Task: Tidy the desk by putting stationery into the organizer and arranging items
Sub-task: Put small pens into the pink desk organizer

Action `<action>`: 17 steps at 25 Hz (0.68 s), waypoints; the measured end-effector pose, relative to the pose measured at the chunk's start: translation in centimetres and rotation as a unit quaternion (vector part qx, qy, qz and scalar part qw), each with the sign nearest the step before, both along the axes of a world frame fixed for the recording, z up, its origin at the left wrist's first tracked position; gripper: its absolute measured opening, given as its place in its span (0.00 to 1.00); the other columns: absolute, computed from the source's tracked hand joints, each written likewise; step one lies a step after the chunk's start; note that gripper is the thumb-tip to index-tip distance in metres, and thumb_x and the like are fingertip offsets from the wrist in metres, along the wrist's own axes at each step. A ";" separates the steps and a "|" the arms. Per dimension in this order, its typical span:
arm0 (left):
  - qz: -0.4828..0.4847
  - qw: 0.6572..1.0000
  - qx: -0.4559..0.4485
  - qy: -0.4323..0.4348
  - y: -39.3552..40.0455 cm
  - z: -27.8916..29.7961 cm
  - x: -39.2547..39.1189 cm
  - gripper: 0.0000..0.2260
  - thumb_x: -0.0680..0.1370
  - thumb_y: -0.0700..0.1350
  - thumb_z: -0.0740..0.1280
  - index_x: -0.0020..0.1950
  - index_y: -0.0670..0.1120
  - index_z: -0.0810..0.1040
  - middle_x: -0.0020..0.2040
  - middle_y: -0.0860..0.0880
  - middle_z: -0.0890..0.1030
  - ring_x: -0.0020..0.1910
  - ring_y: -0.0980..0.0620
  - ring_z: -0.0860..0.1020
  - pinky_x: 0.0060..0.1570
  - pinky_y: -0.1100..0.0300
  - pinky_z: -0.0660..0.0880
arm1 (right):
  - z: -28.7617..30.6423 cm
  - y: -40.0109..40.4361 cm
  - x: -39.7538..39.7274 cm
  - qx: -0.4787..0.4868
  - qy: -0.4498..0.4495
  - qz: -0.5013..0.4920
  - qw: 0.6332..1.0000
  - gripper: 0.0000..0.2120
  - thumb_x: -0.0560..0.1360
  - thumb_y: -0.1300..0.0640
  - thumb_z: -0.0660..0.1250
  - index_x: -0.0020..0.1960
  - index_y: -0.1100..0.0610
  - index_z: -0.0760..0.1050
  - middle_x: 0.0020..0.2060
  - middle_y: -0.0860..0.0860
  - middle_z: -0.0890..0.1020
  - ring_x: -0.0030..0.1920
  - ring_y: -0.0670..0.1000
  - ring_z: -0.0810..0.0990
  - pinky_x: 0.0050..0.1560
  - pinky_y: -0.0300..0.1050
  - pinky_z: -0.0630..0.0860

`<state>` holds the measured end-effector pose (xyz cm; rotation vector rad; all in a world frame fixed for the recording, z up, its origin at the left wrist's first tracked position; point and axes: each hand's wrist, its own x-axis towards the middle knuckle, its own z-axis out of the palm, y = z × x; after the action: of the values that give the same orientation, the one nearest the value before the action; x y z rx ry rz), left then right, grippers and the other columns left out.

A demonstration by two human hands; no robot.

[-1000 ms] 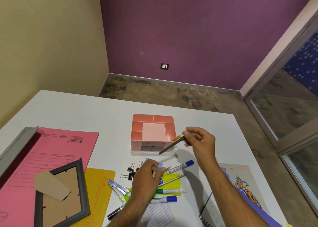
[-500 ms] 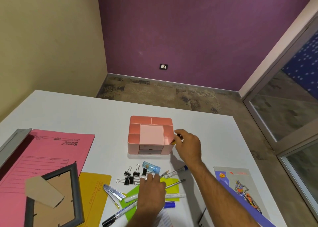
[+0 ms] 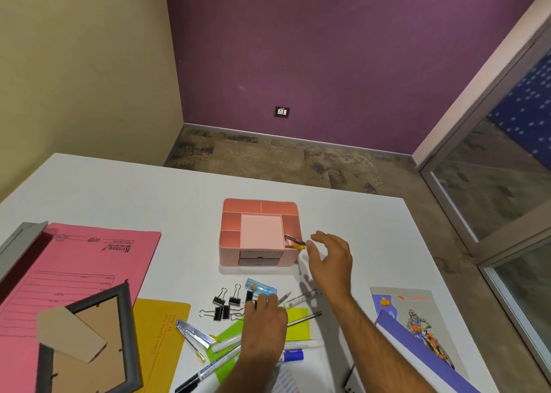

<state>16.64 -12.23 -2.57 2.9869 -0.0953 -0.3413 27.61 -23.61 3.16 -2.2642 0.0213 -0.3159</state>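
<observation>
A pink organizer [image 3: 229,237] stands mid-desk, with a pale pink pad in its centre and two small drawers in front. A dark pen [image 3: 293,240] and a yellow-tipped item lie in its right front compartment. My right hand [image 3: 331,258] hovers just right of that compartment, fingers spread and empty. My left hand [image 3: 264,324] rests palm down on the pile of stationery near me, fingertips by a blue transparent sharpener [image 3: 261,288] and several black binder clips [image 3: 225,304]. Markers [image 3: 226,343], a pencil [image 3: 284,297] and a thin pen [image 3: 304,318] lie around it.
A pink folder [image 3: 74,273], a grey photo frame [image 3: 89,348] with loose cardboard and a yellow file [image 3: 164,333] occupy the left. A stapler [image 3: 193,336] lies beside the markers. A notebook [image 3: 417,318] with a motorbike cover sits at the right. The desk's right edge is close.
My right hand carried the dark pen to the organizer, let it go in the right front compartment and drew back open. My left hand stayed on the stationery pile.
</observation>
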 end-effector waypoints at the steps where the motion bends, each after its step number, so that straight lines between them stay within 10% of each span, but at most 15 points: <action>1: -0.004 1.000 -0.002 0.003 0.1 0.1 -0.1 0.14 0.80 0.41 0.60 0.65 0.45 0.72 0.67 0.43 0.68 0.67 0.41 0.64 0.62 0.44 0.61 | 0.2 -0.2 -0.3 0.028 -0.010 -0.028 0.999 0.09 0.74 0.57 0.71 0.55 0.54 0.82 0.56 0.51 0.82 0.60 0.51 0.76 0.59 0.41 0.70; 7: 0.135 0.963 -0.222 -0.074 0.4 1.1 -0.4 0.04 0.80 0.49 0.61 0.51 0.54 0.75 0.52 0.55 0.75 0.55 0.49 0.71 0.49 0.52 0.62 | 0.4 -2.7 -1.7 0.194 0.023 -0.168 0.966 0.07 0.73 0.58 0.73 0.51 0.51 0.81 0.50 0.50 0.82 0.54 0.53 0.78 0.53 0.50 0.78; 17: 0.227 0.880 -0.399 -0.119 0.5 3.3 1.0 0.02 0.79 0.49 0.65 0.48 0.56 0.75 0.42 0.61 0.76 0.48 0.56 0.70 0.55 0.52 0.64 | 3.4 -0.2 -3.2 0.291 0.062 0.066 0.953 0.07 0.71 0.66 0.73 0.45 0.56 0.83 0.34 0.55 0.85 0.29 0.51 0.80 0.31 0.45 0.78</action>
<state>17.67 -11.74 0.75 2.1164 0.3523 0.1131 24.43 -23.82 6.51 -1.6853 0.0231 -0.0774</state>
